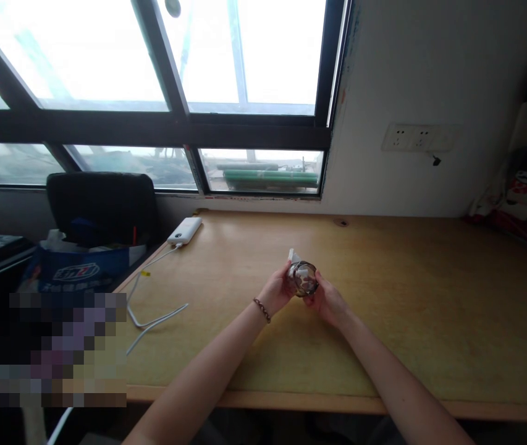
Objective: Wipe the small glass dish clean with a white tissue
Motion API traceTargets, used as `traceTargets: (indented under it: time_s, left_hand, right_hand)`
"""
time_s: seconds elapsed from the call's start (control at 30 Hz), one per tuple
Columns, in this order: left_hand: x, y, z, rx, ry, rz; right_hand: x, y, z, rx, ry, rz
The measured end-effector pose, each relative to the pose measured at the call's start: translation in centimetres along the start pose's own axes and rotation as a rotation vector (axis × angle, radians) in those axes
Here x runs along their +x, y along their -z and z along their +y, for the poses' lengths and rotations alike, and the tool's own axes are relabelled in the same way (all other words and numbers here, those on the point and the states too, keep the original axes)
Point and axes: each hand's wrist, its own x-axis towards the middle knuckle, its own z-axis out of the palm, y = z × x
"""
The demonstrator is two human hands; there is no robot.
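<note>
Over the middle of the wooden table, both hands hold one small roundish object (304,278). It has a dark rim, brown and pale patches and a shiny surface; its exact kind I cannot make out. A white strip or flap (293,254) sticks up at its upper left. My left hand (277,289), with a beaded bracelet (262,310) at the wrist, grips the object's left side. On the opposite side, the fingers of my right hand (330,303) close on its right and lower edge. Part of the object is hidden behind the fingers.
A white power bank (185,231) lies at the table's (430,309) far left corner, its white cable (152,322) running along the left side. Beyond that edge stand a black chair (101,191) and a blue bag (78,266). Wall sockets (414,137) sit right of the window.
</note>
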Motion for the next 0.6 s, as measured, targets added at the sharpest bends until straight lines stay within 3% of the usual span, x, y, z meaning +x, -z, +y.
traceTargets:
  time_s: [0.13,0.27,0.43,0.6]
  left_hand:
    - [0.2,0.1,-0.1,0.047,-0.054,0.077]
    - [0.2,0.2,0.1,0.15,-0.27,0.157]
    - [-0.2,0.2,1.2,0.244,-0.446,0.097]
    - [-0.2,0.4,1.4,0.162,-0.422,0.002]
  right_hand:
    - [-0.4,-0.6,0.4,0.006,0.031,-0.045]
    - [-0.5,-0.9,0.5,0.044,0.049,-0.052]
    - [-0.4,-0.7,0.8,0.059,0.067,-0.013]
    - [-0.3,-0.6,0.6,0.046,0.115,0.024]
